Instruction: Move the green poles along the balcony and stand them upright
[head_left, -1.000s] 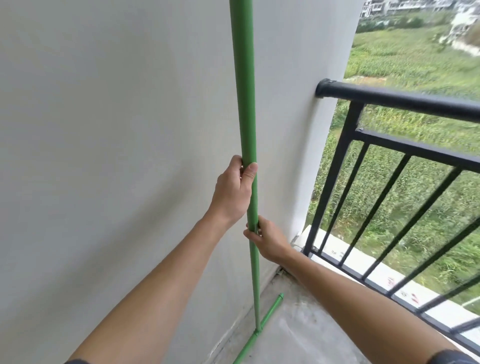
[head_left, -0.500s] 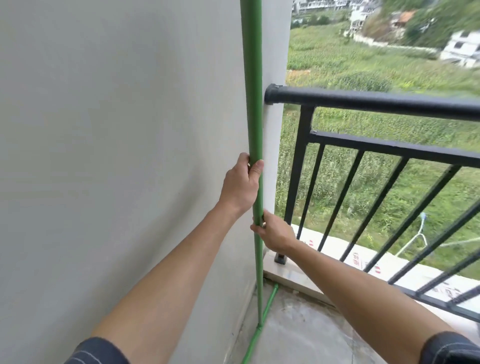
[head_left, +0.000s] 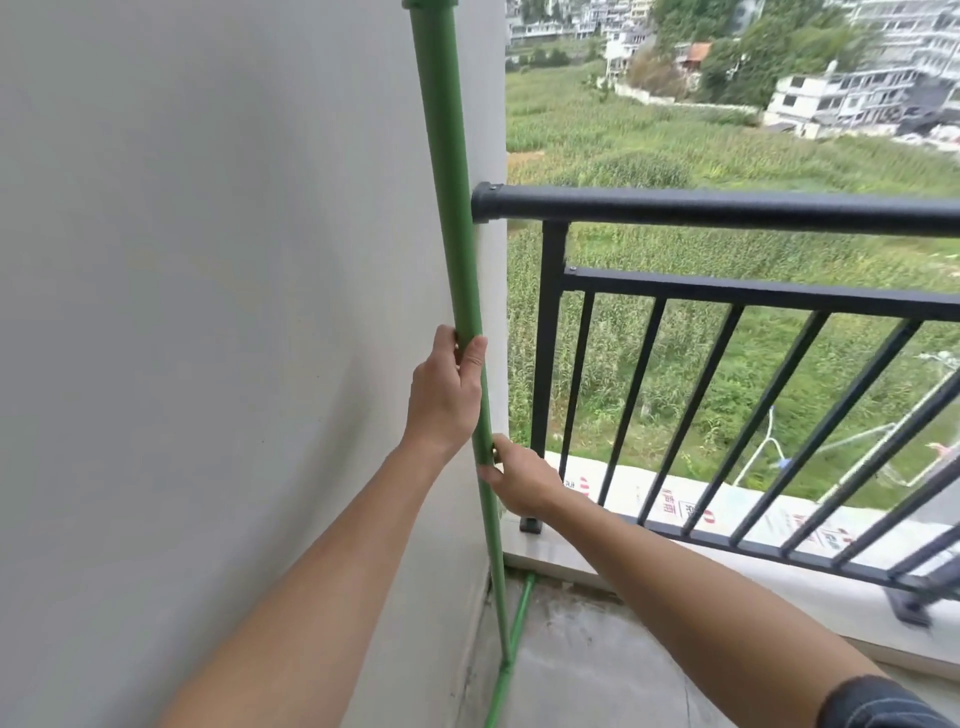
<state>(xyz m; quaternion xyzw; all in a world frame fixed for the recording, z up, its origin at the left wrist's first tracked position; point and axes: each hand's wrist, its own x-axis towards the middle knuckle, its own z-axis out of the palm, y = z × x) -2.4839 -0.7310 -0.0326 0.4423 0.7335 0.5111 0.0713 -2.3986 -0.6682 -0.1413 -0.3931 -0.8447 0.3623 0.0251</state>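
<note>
Smooth, matte white wall (head_left: 208, 312) across the whole left side, plain and flat. Bare left forearm up from the lower left, left hand (head_left: 445, 397) wrapped round the green pole (head_left: 447, 171), thumb tip over the front, fingers behind: a closed grip on the shaft. Pole round, smooth and glossy like painted or plastic-coated tubing, nearly upright with a slight lean, close against the wall's outer corner, a wider collar at its top by the upper edge of the view. Foot down on the floor, at a joint with a second green pole (head_left: 519, 621), thinner-looking, flat along the base of the wall. Just below the left hand, right hand (head_left: 522, 480) against the same shaft from the right side, thumb and fingertips closed on it in a narrow grip. Floor (head_left: 597, 675) rough grey concrete, stained and damp-looking near the corner. Further right, black metal railing (head_left: 727, 208): thick round top rail with a pebbled finish, flat rail beneath, slim square balusters, feet on a pale stone kerb (head_left: 561, 558). Beyond, green fields and pale blocky buildings.
</note>
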